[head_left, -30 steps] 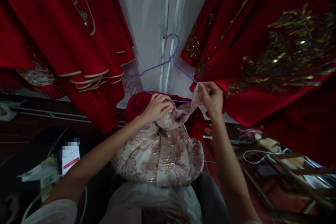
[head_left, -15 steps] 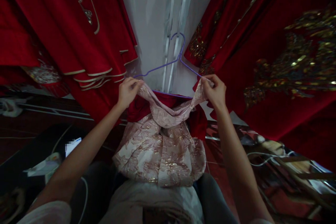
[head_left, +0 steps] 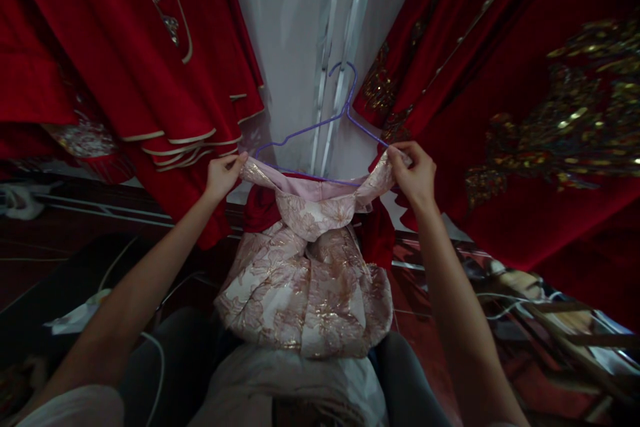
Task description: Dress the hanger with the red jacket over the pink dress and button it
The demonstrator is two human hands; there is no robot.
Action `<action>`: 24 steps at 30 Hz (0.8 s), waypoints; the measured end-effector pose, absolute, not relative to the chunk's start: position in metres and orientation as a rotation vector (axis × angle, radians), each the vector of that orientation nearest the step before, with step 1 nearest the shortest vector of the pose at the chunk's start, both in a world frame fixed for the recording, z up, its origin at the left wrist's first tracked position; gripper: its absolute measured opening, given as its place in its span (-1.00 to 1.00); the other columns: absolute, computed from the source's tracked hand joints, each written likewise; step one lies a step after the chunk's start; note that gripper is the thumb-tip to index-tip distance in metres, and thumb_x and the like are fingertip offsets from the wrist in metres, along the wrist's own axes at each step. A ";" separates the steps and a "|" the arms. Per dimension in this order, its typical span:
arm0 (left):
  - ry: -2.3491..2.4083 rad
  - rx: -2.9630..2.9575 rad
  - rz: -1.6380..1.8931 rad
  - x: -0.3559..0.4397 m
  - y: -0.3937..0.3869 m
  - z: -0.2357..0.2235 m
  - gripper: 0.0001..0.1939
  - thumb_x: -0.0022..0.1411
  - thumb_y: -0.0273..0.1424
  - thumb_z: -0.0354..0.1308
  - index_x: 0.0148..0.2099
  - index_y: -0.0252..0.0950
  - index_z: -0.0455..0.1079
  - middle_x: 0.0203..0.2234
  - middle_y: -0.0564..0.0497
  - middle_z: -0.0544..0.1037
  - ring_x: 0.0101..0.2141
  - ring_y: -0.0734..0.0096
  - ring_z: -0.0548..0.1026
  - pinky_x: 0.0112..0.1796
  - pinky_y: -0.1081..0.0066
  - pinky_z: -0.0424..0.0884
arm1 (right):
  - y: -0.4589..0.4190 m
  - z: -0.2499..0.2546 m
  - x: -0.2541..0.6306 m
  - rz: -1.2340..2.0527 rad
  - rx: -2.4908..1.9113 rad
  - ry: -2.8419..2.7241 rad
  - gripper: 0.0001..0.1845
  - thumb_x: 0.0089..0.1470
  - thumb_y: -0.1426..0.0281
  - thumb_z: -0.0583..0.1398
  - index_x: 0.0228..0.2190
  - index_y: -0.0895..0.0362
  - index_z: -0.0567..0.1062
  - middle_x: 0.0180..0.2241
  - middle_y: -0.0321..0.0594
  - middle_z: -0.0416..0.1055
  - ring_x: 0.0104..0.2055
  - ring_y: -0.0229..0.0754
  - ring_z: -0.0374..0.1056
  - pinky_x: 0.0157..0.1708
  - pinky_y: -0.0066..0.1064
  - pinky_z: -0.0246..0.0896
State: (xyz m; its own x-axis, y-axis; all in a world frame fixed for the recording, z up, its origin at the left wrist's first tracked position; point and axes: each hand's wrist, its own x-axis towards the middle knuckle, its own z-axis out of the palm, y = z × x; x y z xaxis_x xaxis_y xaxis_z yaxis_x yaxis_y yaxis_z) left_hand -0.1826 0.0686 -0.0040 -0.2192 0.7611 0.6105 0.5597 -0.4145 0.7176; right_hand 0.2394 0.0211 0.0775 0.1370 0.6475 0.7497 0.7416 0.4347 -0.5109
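A pale pink dress (head_left: 310,293) with gold floral brocade lies over my lap, its off-shoulder top raised in front of me. My left hand (head_left: 223,175) pinches the end of one shoulder band. On the other side, my right hand (head_left: 416,172) grips the opposite band near the hanger's arm. Behind the top stands a purple hanger (head_left: 320,123), its hook upward and its lower bar along the neckline. Dark red cloth (head_left: 263,207) shows behind the dress on both sides.
Red velvet garments (head_left: 165,60) with pale trim hang at left. More red cloth (head_left: 530,200) with gold sequins hangs at right. Metal rails (head_left: 340,33) run up the wall between them. A wooden rack (head_left: 565,327) with cluttered items stands low at right; a white cable (head_left: 161,363) crosses at left.
My left hand has moved outward to the left, pulling its band off the hanger's end and stretching the neckline wider. My right hand has shifted only slightly right.
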 end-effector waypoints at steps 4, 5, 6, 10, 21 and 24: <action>1.617 1.828 1.687 -0.184 0.067 -0.008 -0.59 0.13 -0.08 0.10 -0.46 -0.34 0.49 -0.65 0.09 0.43 -0.57 0.48 0.33 -0.51 0.50 0.21 | 0.024 0.076 0.240 -0.136 -1.260 -1.560 -0.63 0.10 0.08 0.10 -0.30 0.10 0.51 -0.38 -0.22 0.51 -0.34 -0.16 0.40 -0.32 -0.40 0.24; 1.626 1.824 1.681 -0.184 0.067 -0.008 -0.59 0.13 -0.08 0.10 -0.46 -0.35 0.49 -0.66 0.09 0.42 -0.58 0.49 0.32 -0.52 0.50 0.18 | 0.024 0.076 0.240 -0.138 -1.258 -1.558 -0.64 0.10 0.09 0.11 -0.30 0.10 0.51 -0.38 -0.23 0.51 -0.34 -0.16 0.40 -0.33 -0.40 0.23; 1.628 1.821 1.683 -0.184 0.067 -0.008 -0.58 0.13 -0.08 0.10 -0.46 -0.35 0.49 -0.66 0.09 0.42 -0.59 0.50 0.32 -0.52 0.50 0.18 | 0.025 0.076 0.241 -0.135 -1.256 -1.556 -0.65 0.10 0.10 0.11 -0.30 0.10 0.51 -0.38 -0.23 0.51 -0.35 -0.16 0.40 -0.33 -0.40 0.23; 1.556 1.841 1.762 -0.178 0.071 0.001 -0.60 0.15 -0.09 0.10 -0.43 -0.34 0.50 -0.58 0.06 0.49 -0.53 0.48 0.38 -0.46 0.50 0.24 | 0.023 0.077 0.241 -0.118 -1.254 -1.552 -0.67 0.10 0.11 0.12 -0.31 0.09 0.51 -0.42 -0.26 0.49 -0.38 -0.18 0.39 -0.37 -0.42 0.21; 1.248 2.257 1.601 -0.106 0.077 0.067 -0.58 0.21 -0.10 0.05 -0.31 -0.34 0.54 -0.48 0.00 0.53 -0.43 0.47 0.42 -0.40 0.50 0.27 | 0.024 0.076 0.242 -0.042 -1.221 -1.637 -0.68 0.11 0.10 0.12 -0.33 0.09 0.46 -0.42 -0.26 0.46 -0.40 -0.21 0.35 -0.38 -0.42 0.20; 1.274 2.291 1.504 -0.101 0.077 0.069 -0.52 0.25 -0.06 -0.02 -0.30 -0.35 0.53 -0.51 0.03 0.51 -0.44 0.46 0.42 -0.42 0.50 0.26 | 0.026 0.075 0.244 -0.027 -1.217 -1.622 -0.67 0.10 0.10 0.13 -0.32 0.09 0.46 -0.41 -0.26 0.47 -0.40 -0.21 0.35 -0.40 -0.43 0.20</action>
